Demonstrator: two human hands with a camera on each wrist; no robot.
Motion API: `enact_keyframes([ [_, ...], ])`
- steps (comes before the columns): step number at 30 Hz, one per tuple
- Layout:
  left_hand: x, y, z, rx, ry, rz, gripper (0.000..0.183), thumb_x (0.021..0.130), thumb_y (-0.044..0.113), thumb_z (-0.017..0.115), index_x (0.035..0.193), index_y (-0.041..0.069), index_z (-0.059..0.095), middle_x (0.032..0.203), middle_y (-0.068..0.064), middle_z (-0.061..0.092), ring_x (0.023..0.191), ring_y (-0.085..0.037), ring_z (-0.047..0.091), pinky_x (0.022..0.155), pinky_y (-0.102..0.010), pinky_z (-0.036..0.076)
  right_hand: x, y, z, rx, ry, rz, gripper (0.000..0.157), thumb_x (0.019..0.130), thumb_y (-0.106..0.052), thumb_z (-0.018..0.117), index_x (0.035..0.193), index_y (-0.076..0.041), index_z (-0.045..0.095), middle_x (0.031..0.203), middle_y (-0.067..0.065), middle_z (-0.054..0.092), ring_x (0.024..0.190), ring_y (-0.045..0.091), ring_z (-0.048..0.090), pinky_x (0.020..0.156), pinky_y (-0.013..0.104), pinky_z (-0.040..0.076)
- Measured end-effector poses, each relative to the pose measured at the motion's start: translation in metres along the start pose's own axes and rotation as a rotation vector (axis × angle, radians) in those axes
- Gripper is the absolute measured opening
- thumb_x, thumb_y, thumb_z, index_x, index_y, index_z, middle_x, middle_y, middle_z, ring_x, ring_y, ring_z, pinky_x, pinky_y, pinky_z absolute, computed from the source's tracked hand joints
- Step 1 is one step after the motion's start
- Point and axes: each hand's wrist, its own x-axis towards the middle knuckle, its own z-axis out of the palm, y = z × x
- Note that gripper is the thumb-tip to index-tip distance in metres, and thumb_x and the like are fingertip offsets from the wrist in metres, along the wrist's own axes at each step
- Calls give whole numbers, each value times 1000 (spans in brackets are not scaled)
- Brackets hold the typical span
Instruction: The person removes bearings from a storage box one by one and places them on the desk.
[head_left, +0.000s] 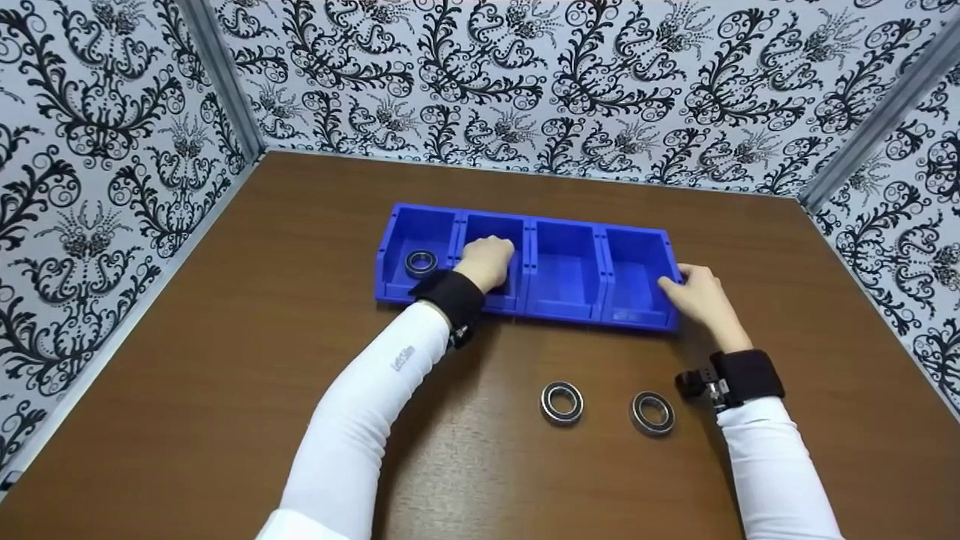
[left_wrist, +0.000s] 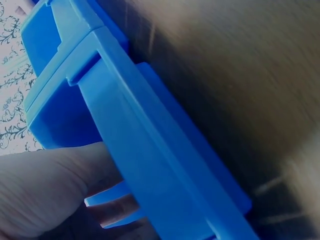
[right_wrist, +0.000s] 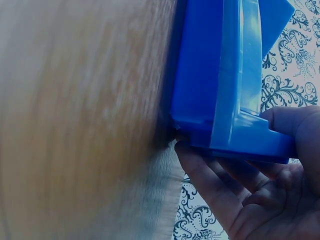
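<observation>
While the blue plastic four-compartment tray spans mid-frame left to right, the right hand pinches its right end; the left hand sits inside, grip undeterminable.

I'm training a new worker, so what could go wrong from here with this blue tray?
The right hand grips the end of the blue tray; a tug toward the person might slide it into the two bearings lying loose on the table. If it tips, the bearing in the leftmost compartment could slide. The left hand, inside the next compartment, might get bumped.
</observation>
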Motion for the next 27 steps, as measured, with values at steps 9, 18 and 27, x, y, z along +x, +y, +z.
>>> enact_keyframes([
  [9,2,-2,-1,-7,-22,-10,29,97,0,62,125,2,71,133,-20,68,122,-38,66,97,-50,55,0,-1,0,7,-2,-1,52,105,-19,52,140,19,51,126,40,63,107,44,67,92,51,54],
  [18,4,-3,0,-10,-26,-12,30,96,0,64,125,2,70,134,-21,67,123,-39,65,98,-51,55,-1,-1,1,5,5,-3,52,105,-19,52,139,19,51,126,40,62,107,44,66,95,55,52],
  [27,5,-4,0,-9,-23,-10,32,94,1,66,126,3,69,134,-20,67,124,-38,64,99,-51,54,-2,-3,-1,-5,-9,-2,52,105,-20,51,140,19,51,126,39,63,108,46,66,94,54,51],
])
